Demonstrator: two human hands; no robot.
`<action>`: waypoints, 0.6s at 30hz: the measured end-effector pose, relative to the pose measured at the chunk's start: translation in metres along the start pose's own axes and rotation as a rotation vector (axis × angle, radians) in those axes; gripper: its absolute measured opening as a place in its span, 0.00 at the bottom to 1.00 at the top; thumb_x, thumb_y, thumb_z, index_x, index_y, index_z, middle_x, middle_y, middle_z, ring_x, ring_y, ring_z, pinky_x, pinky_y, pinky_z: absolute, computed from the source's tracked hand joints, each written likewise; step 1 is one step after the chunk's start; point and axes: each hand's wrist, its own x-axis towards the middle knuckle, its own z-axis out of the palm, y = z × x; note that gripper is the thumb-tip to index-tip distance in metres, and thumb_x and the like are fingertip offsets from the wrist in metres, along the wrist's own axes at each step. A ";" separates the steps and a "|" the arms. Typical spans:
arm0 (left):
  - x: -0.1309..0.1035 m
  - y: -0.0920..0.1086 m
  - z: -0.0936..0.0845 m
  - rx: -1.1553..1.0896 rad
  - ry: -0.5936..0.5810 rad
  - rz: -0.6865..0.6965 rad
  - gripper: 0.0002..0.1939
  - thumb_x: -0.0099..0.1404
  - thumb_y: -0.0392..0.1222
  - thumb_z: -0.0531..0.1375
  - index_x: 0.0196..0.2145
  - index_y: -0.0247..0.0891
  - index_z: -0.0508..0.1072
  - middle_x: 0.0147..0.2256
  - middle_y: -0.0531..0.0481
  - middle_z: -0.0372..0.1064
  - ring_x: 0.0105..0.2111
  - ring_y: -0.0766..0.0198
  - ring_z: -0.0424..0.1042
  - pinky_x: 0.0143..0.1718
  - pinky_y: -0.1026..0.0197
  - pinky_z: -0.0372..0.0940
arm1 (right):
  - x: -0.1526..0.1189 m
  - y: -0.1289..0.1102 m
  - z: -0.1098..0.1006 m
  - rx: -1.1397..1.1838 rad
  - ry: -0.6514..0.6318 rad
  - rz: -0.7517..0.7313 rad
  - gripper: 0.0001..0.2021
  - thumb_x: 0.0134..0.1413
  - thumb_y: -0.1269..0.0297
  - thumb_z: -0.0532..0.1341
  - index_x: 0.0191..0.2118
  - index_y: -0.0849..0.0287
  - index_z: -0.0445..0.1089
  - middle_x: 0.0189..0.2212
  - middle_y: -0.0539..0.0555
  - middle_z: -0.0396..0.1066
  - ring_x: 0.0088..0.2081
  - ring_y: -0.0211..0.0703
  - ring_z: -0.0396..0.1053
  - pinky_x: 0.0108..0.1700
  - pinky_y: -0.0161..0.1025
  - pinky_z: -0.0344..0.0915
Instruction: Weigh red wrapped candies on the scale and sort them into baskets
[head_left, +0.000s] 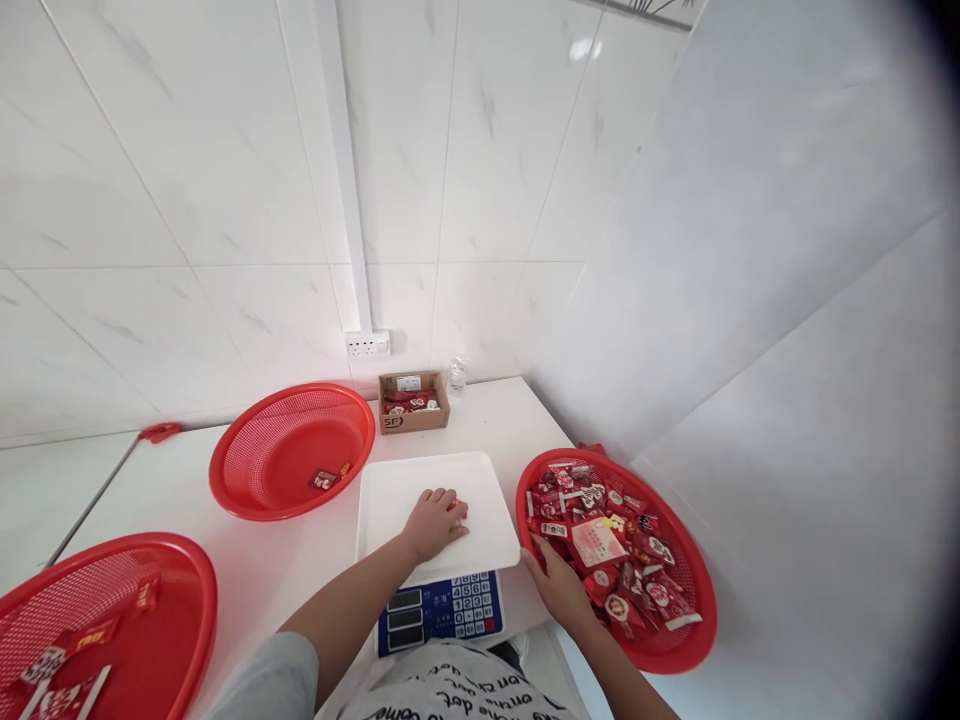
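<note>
My left hand (433, 524) lies over the white tray (386, 490) of a scale, its fingers curled over a small red wrapped packet (460, 509). The hand covers most of that packet. Below the tray shows the scale's blue keypad panel (440, 612). At the right, my right hand (556, 582) grips the near-left rim of a red plastic basket (701, 640), thumb on the tray side and fingers partly hidden. Many red snack packets (637, 545) fill this basket, with a pale pink card-like packet (598, 541) on top.
A second red basket (225, 480) with a couple of small packets stands back left. Another red basket (202, 620) with several packets is at the lower left. A cardboard box (415, 420) of packets and a clear plastic item (457, 374) sit near the tiled wall (255, 180).
</note>
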 end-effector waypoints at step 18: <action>-0.007 -0.001 0.000 -0.010 -0.072 -0.195 0.12 0.68 0.45 0.46 0.39 0.41 0.67 0.40 0.46 0.67 0.40 0.58 0.68 0.37 0.59 0.62 | 0.002 0.003 0.002 0.008 0.008 -0.022 0.31 0.55 0.48 0.45 0.57 0.66 0.57 0.56 0.63 0.60 0.58 0.49 0.58 0.58 0.43 0.52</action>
